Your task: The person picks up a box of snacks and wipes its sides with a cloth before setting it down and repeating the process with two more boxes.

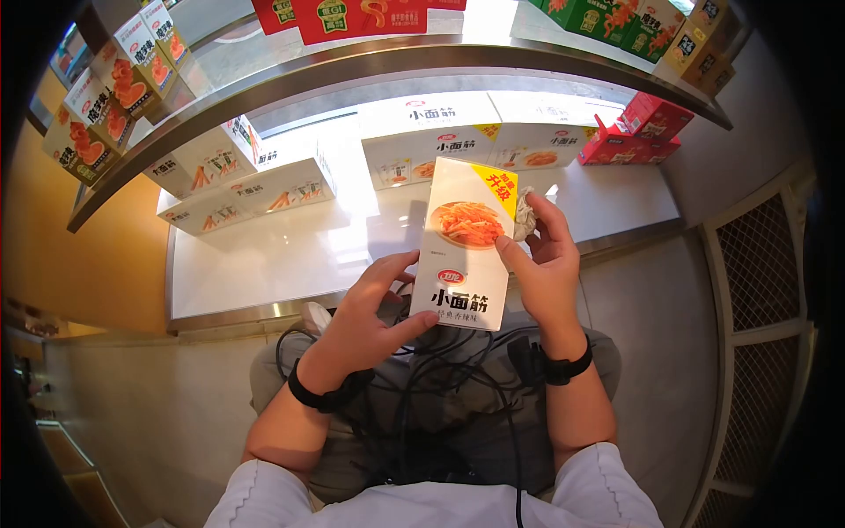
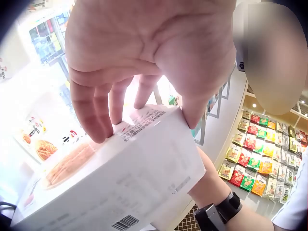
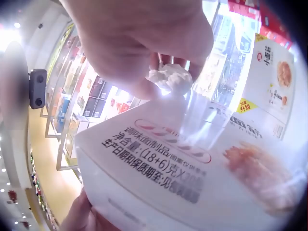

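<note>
white box [image 1: 463,255] between hands [image 1: 359,324], perhaps tissue [image 1: 525,218] in right [image 1: 551,264]

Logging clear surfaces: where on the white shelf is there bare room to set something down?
The white shelf is bare at front left, between front edge and left white boxes, and in a narrower strip right of the held box, before the red boxes. Its back is crowded with more white boxes.
</note>
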`<state>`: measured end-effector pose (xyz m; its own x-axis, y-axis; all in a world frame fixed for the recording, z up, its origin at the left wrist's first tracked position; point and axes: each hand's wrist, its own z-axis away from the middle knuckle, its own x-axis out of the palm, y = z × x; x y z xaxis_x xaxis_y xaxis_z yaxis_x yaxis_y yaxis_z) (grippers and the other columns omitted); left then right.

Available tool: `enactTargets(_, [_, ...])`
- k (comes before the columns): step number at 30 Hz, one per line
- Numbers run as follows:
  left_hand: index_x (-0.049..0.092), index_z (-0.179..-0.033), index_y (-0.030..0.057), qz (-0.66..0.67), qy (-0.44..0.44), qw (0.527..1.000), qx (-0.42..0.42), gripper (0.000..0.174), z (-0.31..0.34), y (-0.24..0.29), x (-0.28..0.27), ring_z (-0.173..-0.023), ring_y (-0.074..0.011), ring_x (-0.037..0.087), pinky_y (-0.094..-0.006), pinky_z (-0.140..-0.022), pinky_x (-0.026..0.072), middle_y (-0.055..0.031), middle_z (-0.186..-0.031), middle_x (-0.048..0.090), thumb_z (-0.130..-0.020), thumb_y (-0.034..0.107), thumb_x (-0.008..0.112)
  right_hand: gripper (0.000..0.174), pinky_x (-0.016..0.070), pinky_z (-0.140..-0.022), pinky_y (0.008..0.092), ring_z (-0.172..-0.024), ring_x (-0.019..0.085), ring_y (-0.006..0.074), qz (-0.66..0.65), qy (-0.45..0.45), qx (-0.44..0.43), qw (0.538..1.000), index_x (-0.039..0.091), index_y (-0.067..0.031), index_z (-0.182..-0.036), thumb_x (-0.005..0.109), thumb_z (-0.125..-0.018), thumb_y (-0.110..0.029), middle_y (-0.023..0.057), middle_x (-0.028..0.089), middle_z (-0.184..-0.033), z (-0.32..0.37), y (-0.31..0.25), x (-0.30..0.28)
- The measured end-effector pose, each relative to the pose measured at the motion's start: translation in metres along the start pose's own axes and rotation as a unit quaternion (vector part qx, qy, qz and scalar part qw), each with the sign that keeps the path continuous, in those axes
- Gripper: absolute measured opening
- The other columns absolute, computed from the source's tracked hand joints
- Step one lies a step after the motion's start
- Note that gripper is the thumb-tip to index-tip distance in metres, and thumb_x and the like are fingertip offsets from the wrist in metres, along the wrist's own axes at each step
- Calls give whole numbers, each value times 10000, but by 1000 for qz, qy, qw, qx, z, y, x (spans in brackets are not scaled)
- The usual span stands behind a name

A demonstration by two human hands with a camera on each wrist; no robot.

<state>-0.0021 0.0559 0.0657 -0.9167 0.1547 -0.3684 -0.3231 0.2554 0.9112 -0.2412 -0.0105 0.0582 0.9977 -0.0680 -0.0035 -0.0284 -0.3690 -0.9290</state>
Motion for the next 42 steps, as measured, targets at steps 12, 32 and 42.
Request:
enactTargets(12, [513, -1417, 41, 3, -55, 998, 20, 718, 4, 11, 10, -1238, -338, 549, -401, -1028, 458, -197, -1387, 507, -813, 272, 825, 505, 174, -1173, 606, -1323, 493, 368, 428, -104, -147, 886, 548, 41, -1335, 645, -908, -211, 179, 509, -1418, -8, -38, -1])
enactTargets(32, [502, -1403, 19, 35, 19, 999, -12, 666, -2, -1, 4, -1232, -289, 594, -384, -972, 540, -167, -1424, 536, -830, 170, 806, 320, 366, -1112, 569, -1303, 515, 367, 290, -363, -210, 860, 609, -4, -1191, 648, -884, -81, 161, 555, -1357, 14, -63, 30])
enactTargets(42, [500, -1402, 2, 58, -7, 998, 25, 669, -1, -8, -2, -1263, -278, 575, -385, -987, 542, -197, -1464, 493, -816, 106, 805, 449, 348, -1138, 562, -1300, 556, 310, 242, -404, -179, 864, 621, -69, -1273, 658, -842, 52, 91, 671, -1241, 21, -66, 27])
